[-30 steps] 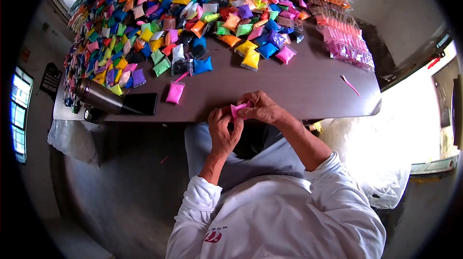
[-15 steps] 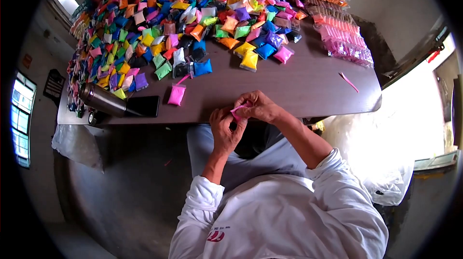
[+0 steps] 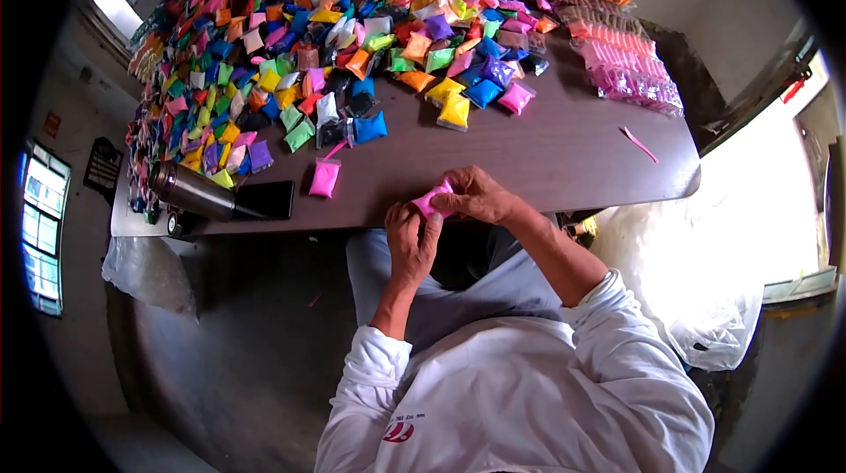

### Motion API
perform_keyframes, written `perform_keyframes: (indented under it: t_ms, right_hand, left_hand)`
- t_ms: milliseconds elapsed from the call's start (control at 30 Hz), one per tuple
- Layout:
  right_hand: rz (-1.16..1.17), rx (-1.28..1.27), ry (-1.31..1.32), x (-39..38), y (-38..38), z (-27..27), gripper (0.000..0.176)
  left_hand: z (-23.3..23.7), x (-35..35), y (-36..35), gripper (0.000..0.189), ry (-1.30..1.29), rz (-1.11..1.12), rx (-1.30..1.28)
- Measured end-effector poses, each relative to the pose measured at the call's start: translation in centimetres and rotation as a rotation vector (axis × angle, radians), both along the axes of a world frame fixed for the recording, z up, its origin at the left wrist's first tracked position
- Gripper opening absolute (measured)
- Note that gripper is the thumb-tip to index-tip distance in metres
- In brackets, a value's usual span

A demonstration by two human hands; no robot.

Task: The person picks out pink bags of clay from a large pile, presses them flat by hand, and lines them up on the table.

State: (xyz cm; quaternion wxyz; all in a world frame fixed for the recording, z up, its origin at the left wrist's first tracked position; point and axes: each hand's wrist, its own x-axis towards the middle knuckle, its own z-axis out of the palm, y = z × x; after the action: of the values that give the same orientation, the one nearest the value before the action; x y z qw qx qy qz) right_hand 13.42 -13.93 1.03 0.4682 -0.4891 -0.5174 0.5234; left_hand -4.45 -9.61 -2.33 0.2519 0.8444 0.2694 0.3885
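Between both hands, just over the table's front edge, is a small pink packet [image 3: 429, 201], its plump face partly covered by fingers. My left hand [image 3: 412, 239] pinches its lower left side with thumb and fingers. On the upper right side, my right hand [image 3: 476, 196] is closed on the same packet. A second pink packet [image 3: 324, 178] lies flat on the table to the left of my hands, with a thin pink strip [image 3: 336, 149] touching its top. Another pink strip [image 3: 638, 144] rests by itself on the right part of the table.
A big heap of multicoloured packets [image 3: 352, 23] covers the back and left of the brown table [image 3: 546, 160]. Rows of bagged coloured strips [image 3: 621, 59] stand at the right. A metal flask [image 3: 194, 191] and a black phone [image 3: 266, 200] lie near the left front edge.
The pink packet in my hands has turned and shows more of its face between my fingers. Both hands stay in nearly the same place. The view has shifted slightly.
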Motion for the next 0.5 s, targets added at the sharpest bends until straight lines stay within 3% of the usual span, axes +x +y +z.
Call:
perform_keyframes:
  t_ms: [333, 500]
  right_hand:
    - [0.009, 0.015, 0.154, 0.52, 0.05, -0.39, 0.024]
    - [-0.018, -0.025, 0.205, 0.39, -0.31, -0.66, 0.021]
  left_hand:
    - [0.68, -0.17, -0.56, 0.037, -0.041, 0.008, -0.144]
    - [0.14, -0.11, -0.70, 0.037, -0.030, 0.032, -0.061]
